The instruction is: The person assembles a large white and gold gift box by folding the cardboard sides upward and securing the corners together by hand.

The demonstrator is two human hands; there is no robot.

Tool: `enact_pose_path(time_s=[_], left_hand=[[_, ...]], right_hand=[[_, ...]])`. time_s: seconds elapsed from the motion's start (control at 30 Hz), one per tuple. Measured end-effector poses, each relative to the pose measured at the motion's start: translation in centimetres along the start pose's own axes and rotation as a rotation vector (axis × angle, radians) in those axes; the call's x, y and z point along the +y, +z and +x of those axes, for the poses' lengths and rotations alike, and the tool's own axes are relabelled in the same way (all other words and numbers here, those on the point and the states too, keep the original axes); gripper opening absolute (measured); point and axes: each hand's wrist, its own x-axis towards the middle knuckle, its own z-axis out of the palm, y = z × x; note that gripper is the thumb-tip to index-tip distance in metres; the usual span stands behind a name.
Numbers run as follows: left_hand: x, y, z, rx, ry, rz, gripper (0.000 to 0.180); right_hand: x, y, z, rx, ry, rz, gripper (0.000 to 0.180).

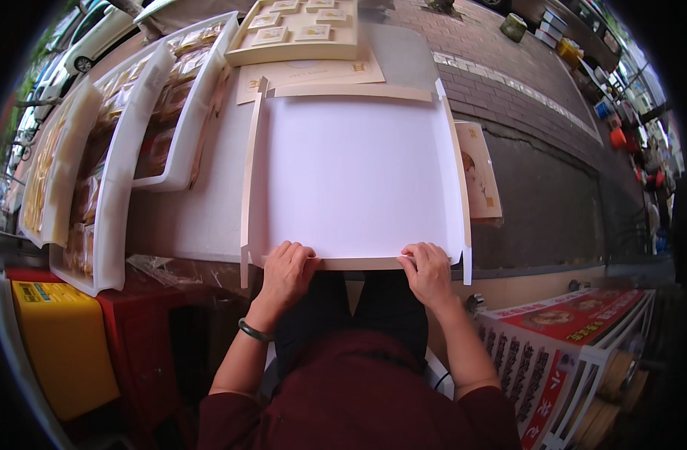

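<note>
A shallow cardboard box (355,176) lies on the table in front of me, its inside plain white and its outer sides cream. Its side walls stand partly raised, and small flaps stick out at the corners. At the near edge, my left hand (287,271) pinches the folded rim left of the middle; a dark bangle is on that wrist. Farther right along the same rim, my right hand (427,271) grips it between thumb and fingers. The fingertips of both hands are partly hidden behind the rim.
Long white trays (152,127) of wrapped food stand at the left. Beyond the box, a cream box (295,52) holds several small packs on a flat printed sheet (313,73). A printed packet (478,172) sits at the right. A yellow box (62,349) is low at the left.
</note>
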Motion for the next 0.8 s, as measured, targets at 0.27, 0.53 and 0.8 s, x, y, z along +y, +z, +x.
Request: enact_pose_path(time_s=[0.27, 0.53, 0.8], left_hand=[[0.1, 0.7, 0.4, 0.033, -0.018, 0.138, 0.017], [0.2, 1.5, -0.4, 0.198, -0.028, 0.278, 0.022], [-1.4, -0.4, -4.9, 0.095, 0.088, 0.398, 0.045]], right_hand=[[0.6, 1.0, 0.1, 0.110, 0.002, -0.084, 0.023], [1.3, 1.6, -0.9, 0.225, -0.071, -0.169, 0.024], [1.8, -0.6, -3.9, 0.037, -0.118, -0.263, 0.047]])
